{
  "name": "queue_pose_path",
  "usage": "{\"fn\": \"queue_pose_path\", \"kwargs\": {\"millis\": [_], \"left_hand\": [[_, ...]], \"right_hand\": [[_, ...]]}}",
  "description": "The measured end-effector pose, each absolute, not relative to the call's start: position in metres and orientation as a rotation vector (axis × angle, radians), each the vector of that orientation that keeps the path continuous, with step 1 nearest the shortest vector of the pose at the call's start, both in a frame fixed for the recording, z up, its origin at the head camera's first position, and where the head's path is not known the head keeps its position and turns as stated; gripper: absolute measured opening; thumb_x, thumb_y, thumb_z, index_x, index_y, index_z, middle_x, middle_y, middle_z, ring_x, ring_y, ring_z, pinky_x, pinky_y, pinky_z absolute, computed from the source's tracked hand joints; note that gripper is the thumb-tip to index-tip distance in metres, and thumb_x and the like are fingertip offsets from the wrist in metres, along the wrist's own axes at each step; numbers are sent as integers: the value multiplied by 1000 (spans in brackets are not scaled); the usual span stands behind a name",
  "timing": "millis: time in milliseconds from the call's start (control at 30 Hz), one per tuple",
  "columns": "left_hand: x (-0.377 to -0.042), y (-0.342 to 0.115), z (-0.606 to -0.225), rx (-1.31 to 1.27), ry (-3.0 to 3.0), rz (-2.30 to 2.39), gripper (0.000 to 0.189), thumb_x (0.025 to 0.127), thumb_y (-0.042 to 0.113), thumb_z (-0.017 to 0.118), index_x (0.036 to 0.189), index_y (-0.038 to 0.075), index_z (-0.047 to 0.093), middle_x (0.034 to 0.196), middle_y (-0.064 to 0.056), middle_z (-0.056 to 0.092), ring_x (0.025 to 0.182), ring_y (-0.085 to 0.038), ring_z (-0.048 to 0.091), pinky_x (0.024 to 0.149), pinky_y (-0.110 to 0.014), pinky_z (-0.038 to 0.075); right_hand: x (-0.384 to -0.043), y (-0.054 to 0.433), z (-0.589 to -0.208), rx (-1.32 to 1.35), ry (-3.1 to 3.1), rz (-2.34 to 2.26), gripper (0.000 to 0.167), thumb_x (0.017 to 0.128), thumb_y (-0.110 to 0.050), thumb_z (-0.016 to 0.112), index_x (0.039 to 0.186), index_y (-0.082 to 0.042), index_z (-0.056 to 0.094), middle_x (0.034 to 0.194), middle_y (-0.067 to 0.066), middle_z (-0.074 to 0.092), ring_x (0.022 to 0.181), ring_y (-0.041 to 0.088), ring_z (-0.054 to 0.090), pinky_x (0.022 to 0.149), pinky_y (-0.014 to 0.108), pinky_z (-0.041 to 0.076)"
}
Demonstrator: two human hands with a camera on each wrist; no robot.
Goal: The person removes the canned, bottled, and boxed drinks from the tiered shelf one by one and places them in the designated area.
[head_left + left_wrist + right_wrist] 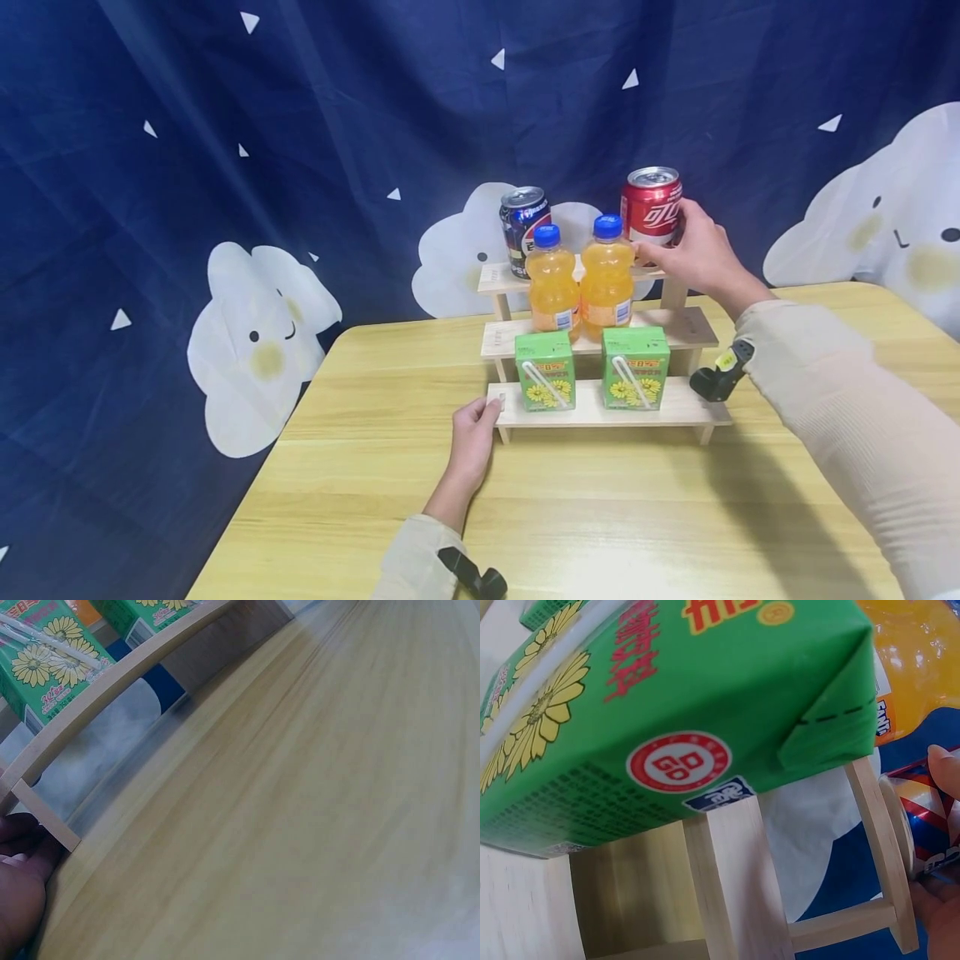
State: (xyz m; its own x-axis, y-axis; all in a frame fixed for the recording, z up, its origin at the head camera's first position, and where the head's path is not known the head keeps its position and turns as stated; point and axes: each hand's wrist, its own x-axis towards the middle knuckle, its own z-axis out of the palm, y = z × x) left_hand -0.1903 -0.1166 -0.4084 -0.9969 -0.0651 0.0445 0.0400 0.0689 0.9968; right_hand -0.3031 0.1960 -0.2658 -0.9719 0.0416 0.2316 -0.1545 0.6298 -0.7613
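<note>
My right hand (701, 254) grips a red cola can (651, 204) at the right end of the top step of a three-tier wooden stand (592, 414). In the right wrist view, the can's base (900, 825) is at the top board; I cannot tell whether it bears its weight there. My left hand (472, 442) holds the left end of the lowest board, thumb on top; in the left wrist view its fingers (22, 832) are by the stand's leg, partly hidden.
A dark blue cola can (517, 225) stands on the top step's left. Two orange drink bottles (553, 283) (607, 279) occupy the middle step. Two green drink cartons (545, 372) (636, 369) stand on the lowest. The stand sits on a wooden table (360, 400) before a blue curtain (360, 108).
</note>
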Motion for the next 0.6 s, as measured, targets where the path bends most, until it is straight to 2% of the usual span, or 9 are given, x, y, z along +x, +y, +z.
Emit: {"fn": "queue_pose_path", "kwargs": {"millis": [167,400,600], "left_hand": [[-191,-117,-409,19,-2234,-2101,31,94,10,50,115,-12,59,109,-25,65,102,-24,63,91,-30,51],[-191,-117,-410,29,-2260,-2079,31,94,11,49,112,-11,61,105,-24,66,94,-18,64,84,-25,53],[-192,-117,-410,31,-2259,-2080,31,94,11,49,113,-12,60,106,-24,66,95,-19,64,85,-26,53]], "right_hand": [[-303,199,-266,100,-2624,1219,90,85,-42,64,149,-5,13,140,25,39,120,41,43,100,58,39],[-302,206,-266,82,-2621,1185,95,82,-51,64,148,-4,15,138,25,41,117,41,45,98,59,41],[-298,214,-265,59,-2626,1179,97,82,-53,64,148,-4,14,138,26,40,118,42,43,98,61,40]]}}
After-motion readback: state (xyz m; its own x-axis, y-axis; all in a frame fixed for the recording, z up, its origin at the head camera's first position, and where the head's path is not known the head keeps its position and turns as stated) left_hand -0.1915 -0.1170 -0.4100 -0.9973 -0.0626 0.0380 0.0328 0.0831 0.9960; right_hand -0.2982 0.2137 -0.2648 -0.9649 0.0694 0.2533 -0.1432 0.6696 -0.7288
